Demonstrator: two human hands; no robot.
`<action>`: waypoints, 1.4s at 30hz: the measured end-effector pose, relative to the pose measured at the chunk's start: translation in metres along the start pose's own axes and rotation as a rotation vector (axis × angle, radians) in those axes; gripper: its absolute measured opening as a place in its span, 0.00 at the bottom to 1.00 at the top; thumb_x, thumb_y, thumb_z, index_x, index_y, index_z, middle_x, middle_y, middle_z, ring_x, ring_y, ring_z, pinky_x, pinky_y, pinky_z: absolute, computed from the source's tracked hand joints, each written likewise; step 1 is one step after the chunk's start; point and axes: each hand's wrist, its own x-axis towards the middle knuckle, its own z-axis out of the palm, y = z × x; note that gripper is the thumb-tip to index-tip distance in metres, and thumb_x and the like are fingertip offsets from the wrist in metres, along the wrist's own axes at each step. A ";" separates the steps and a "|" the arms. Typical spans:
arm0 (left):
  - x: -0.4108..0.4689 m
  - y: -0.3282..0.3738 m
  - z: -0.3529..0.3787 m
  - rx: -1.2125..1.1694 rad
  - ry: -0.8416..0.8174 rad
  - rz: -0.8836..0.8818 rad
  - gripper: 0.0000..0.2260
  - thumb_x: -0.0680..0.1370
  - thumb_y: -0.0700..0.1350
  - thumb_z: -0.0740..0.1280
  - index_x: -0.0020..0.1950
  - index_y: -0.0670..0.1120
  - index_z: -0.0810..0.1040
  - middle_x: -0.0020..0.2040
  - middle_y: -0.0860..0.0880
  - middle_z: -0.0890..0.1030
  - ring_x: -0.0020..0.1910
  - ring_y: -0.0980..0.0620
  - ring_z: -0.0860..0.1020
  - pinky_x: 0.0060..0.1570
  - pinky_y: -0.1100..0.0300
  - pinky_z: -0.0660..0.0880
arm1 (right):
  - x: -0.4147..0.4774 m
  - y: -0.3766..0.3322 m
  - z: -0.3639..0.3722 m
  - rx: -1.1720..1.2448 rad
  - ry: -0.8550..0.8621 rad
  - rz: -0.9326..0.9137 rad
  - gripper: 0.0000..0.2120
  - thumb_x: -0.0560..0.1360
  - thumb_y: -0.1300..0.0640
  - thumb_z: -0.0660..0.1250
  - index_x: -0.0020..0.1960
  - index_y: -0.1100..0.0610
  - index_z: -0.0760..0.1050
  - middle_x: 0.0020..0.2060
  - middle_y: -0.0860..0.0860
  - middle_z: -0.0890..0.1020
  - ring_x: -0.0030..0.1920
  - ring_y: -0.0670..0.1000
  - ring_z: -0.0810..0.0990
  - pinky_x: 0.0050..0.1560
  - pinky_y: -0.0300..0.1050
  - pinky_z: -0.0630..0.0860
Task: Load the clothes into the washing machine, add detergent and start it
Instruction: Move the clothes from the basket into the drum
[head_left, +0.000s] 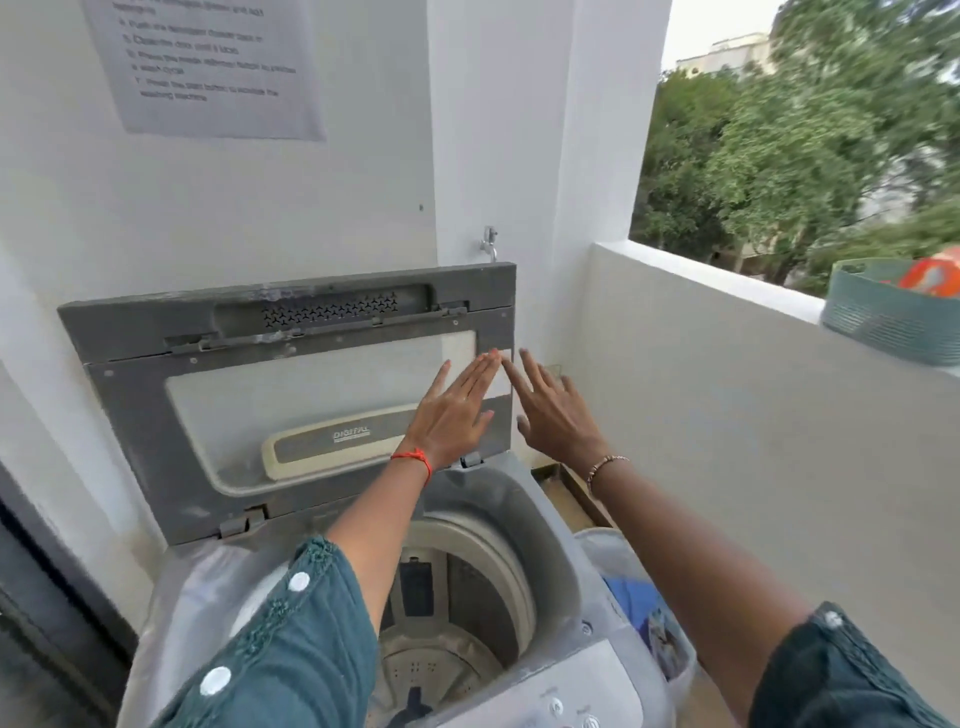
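Your washing machine (524, 499) is a top loader, sitting right below you in the corner of a balcony. Its opening faces straight up and the control panel (587, 696) is on the near edge, closest to you. The lid (135, 415) is up, standing almost upright on its hinges at the back, with its long side running left to right and its underside facing you. You can see down into the drum (467, 597), and I don't see any clothes in the part that shows.

Your left hand (457, 410) is flat with straight fingers, and the fingertips are up against the right side of the lid. Your right hand (558, 415) is just past the lid's right edge, fingers spread and straight, holding nothing. I can't tell if it actually touches the lid.

The walls are white, with a printed paper (208, 62) stuck up behind the machine and a small tap (488, 244) just above the lid. A low white balcony wall (727, 415) runs along the right, with trees (779, 156) beyond it.

A teal basket (883, 322) sits on top of that low wall, cut off by the frame edge, with something orange (935, 278) in it that's too blurry to name. The text on the paper is mostly unreadable. Beside the machine on the right is a clear tub (680, 670) holding something blue, half hidden by your right arm. The panel buttons are cut off at the bottom.
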 end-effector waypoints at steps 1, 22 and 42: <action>0.006 0.012 0.002 -0.022 -0.004 0.013 0.32 0.78 0.47 0.62 0.77 0.43 0.50 0.77 0.48 0.54 0.76 0.53 0.55 0.75 0.47 0.51 | -0.010 0.011 -0.001 -0.005 -0.009 0.034 0.37 0.76 0.55 0.61 0.76 0.55 0.41 0.76 0.59 0.50 0.73 0.59 0.59 0.68 0.57 0.63; 0.098 0.193 0.181 -0.514 -0.423 -0.073 0.36 0.79 0.51 0.60 0.77 0.44 0.41 0.78 0.48 0.47 0.77 0.51 0.50 0.74 0.51 0.46 | -0.135 0.207 0.142 0.152 -0.335 0.456 0.36 0.75 0.53 0.61 0.76 0.56 0.43 0.75 0.57 0.56 0.72 0.56 0.63 0.66 0.52 0.67; 0.024 0.233 0.545 -0.866 -1.220 -0.809 0.29 0.80 0.60 0.50 0.77 0.47 0.53 0.74 0.47 0.64 0.69 0.47 0.67 0.65 0.56 0.64 | -0.206 0.230 0.520 0.806 -0.810 0.648 0.51 0.70 0.48 0.72 0.75 0.50 0.36 0.77 0.52 0.43 0.76 0.53 0.50 0.61 0.50 0.71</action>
